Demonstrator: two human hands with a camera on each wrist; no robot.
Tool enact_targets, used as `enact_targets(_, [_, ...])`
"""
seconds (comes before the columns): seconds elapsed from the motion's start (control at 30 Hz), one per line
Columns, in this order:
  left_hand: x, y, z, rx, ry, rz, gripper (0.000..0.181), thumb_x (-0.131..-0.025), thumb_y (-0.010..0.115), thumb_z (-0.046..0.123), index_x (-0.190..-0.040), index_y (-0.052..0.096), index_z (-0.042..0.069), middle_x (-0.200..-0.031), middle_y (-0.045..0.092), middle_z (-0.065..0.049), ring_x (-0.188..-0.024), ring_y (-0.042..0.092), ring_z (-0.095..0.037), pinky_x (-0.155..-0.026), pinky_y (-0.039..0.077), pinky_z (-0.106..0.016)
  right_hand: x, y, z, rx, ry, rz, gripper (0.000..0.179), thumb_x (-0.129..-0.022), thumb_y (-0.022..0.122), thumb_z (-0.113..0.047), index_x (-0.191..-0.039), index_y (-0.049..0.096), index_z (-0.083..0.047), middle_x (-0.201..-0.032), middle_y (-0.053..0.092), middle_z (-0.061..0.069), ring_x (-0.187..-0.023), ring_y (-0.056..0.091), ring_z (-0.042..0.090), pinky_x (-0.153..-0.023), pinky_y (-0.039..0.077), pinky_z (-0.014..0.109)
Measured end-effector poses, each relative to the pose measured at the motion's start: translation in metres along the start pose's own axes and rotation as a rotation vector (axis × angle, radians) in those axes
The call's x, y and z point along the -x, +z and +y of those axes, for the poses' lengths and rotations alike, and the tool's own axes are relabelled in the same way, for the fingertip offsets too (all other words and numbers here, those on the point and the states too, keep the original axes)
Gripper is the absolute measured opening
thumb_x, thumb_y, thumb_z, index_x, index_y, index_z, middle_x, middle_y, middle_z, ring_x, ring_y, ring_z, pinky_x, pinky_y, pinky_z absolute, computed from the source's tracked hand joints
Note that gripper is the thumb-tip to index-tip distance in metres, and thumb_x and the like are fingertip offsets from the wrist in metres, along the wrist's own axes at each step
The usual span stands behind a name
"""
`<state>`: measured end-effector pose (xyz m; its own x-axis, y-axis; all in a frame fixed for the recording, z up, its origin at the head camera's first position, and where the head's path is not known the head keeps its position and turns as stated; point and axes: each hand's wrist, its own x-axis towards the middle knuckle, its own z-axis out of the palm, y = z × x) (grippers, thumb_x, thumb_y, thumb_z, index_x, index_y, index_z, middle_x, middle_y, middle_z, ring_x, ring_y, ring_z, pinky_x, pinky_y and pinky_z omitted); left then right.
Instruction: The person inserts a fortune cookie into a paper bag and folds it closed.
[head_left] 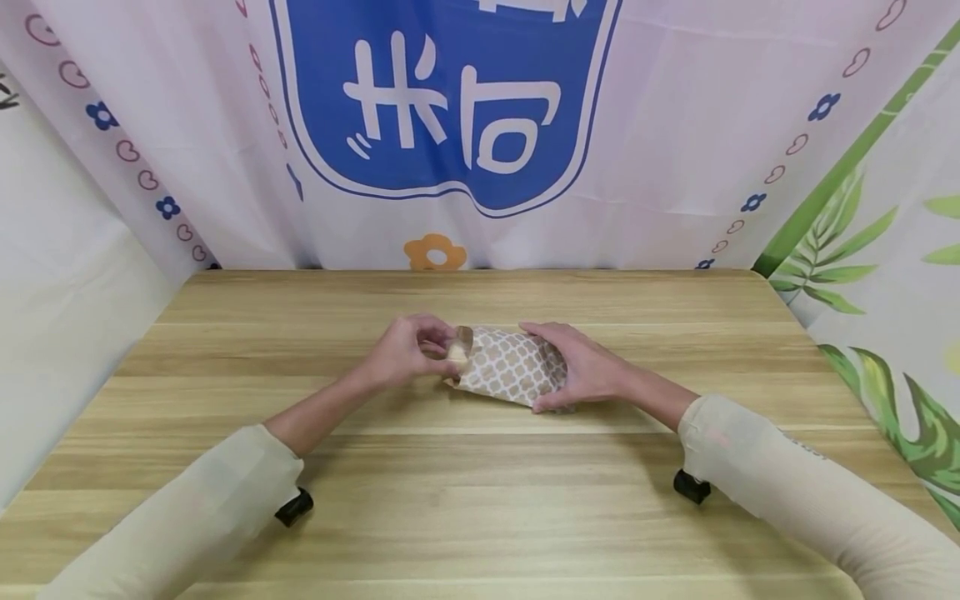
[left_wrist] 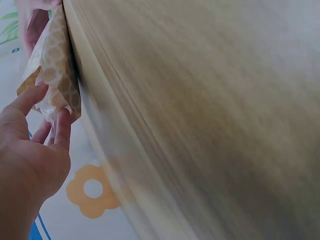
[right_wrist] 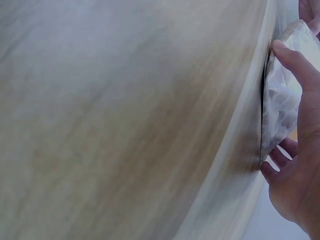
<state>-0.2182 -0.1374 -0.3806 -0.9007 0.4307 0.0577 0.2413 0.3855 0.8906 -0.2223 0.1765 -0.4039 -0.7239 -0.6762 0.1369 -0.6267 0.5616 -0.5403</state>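
Pale sleeves [head_left: 802, 492] lie near, while the right hand [head_left: 591, 364] grips the patterned bag [head_left: 502, 364], perhaps to steady it, and the left hand [head_left: 405, 350] pinches its pale content [head_left: 457, 356].

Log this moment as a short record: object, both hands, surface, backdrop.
Object: tan-and-white patterned paper bag, lying down
Left hand: at the bag's open end, pinching a pale item, shape and material unclear
Right hand: gripping the bag's other end
Surface: light-brown wood-grain tabletop
Backdrop: whitish fabric curtain with a blue printed emblem
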Motion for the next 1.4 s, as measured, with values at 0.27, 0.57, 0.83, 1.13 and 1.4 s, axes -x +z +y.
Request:
enact_targets(0.27, [0.004, 0.004, 0.001, 0.073, -0.005, 0.037, 0.043, -0.077, 0.086, -0.010, -0.115, 0.065, -0.015, -0.109, 0.064, -0.023, -0.101, 0.066, -0.033, -0.091, 0.059, -0.030, 0.000, -0.001, -0.001, 0.037, -0.005, -0.011, 0.122, -0.063, 0.095, -0.049, -0.159, 0.035, -0.003, -0.155, 0.045, 0.023, -0.142, 0.042, 0.042, -0.116, 0.034, 0.061])
enact_targets(0.57, [0.003, 0.013, 0.002, 0.078, 0.033, 0.062, 0.037, -0.078, 0.084, -0.013, -0.110, 0.066, -0.015, -0.109, 0.063, -0.024, -0.099, 0.066, -0.033, -0.090, 0.060, -0.033, -0.001, 0.001, -0.005, 0.028, 0.036, -0.019, 0.123, -0.063, 0.094, -0.050, -0.161, 0.033, -0.008, -0.157, 0.044, 0.021, -0.142, 0.042, 0.040, -0.116, 0.036, 0.061])
enact_targets(0.83, [0.003, 0.016, 0.006, -0.006, 0.040, 0.031, 0.033, -0.080, 0.080, -0.014, -0.110, 0.066, -0.014, -0.109, 0.061, -0.022, -0.100, 0.066, -0.033, -0.090, 0.060, -0.032, 0.000, 0.001, -0.004, 0.021, 0.035, -0.015, 0.121, -0.064, 0.094, -0.050, -0.161, 0.034, -0.009, -0.156, 0.045, 0.019, -0.141, 0.043, 0.040, -0.114, 0.037, 0.062])
enact_targets(1.13, [0.007, 0.003, 0.005, -0.051, 0.028, -0.026, 0.049, -0.082, 0.087, 0.003, -0.122, 0.065, -0.015, -0.124, 0.053, -0.026, -0.105, 0.068, -0.036, -0.092, 0.060, -0.035, -0.001, 0.000, -0.001, 0.021, 0.024, -0.020, 0.122, -0.065, 0.094, -0.049, -0.161, 0.033, -0.006, -0.158, 0.043, 0.020, -0.144, 0.040, 0.042, -0.117, 0.033, 0.062])
enact_targets(1.4, [0.011, -0.006, -0.001, -0.202, 0.039, 0.016, 0.041, -0.090, 0.080, 0.011, -0.125, 0.069, -0.008, -0.104, 0.067, -0.016, -0.093, 0.065, -0.025, -0.082, 0.058, -0.030, -0.001, 0.000, -0.002, 0.017, 0.020, -0.022, 0.121, -0.065, 0.094, -0.048, -0.161, 0.033, -0.005, -0.158, 0.043, 0.021, -0.144, 0.041, 0.042, -0.117, 0.034, 0.061])
